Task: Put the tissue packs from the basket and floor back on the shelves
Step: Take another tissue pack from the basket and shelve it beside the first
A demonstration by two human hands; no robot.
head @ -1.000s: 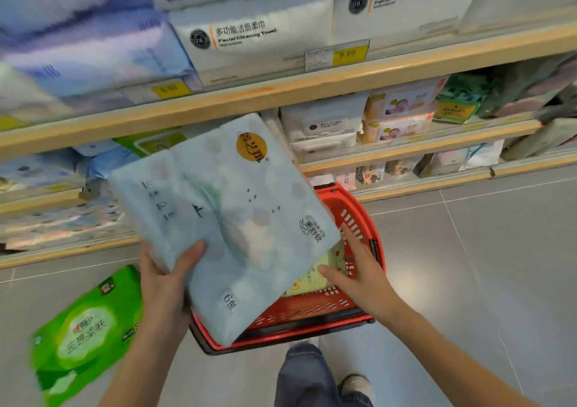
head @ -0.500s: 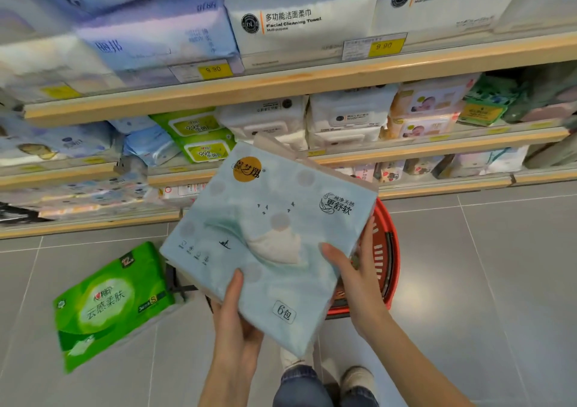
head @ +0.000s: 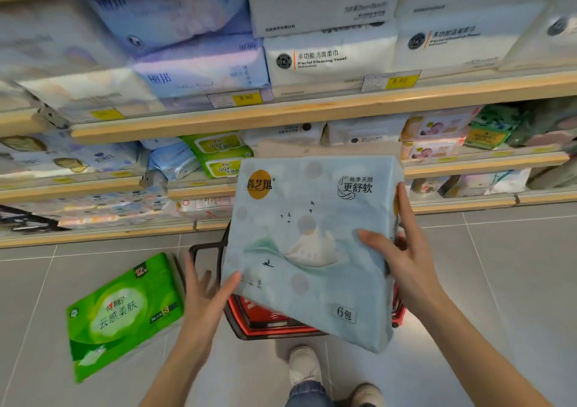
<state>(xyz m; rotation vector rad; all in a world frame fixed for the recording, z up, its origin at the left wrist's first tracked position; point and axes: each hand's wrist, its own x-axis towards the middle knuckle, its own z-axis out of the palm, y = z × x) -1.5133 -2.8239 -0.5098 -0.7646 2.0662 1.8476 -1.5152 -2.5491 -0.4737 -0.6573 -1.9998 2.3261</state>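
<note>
I hold a light blue tissue pack (head: 312,244), marked 6 packs, upright in front of the lower shelves. My right hand (head: 402,256) grips its right edge, thumb on the front. My left hand (head: 206,297) is at the pack's lower left corner; only the thumb touches it and the fingers are spread beside it. The red basket (head: 265,316) stands on the floor under the pack, mostly hidden by it. A green tissue pack (head: 125,313) lies on the floor to the left of the basket.
Wooden shelves (head: 281,116) full of tissue and wipe packs run across the whole view, with yellow price tags (head: 399,80) on the edges. Grey floor tiles (head: 499,281) spread to the right. My shoes (head: 304,363) are just behind the basket.
The blue pack has risen from the basket and turned upright. My right hand has taken its right edge. My left hand slid from the bottom to the lower left corner and spread its fingers.
</note>
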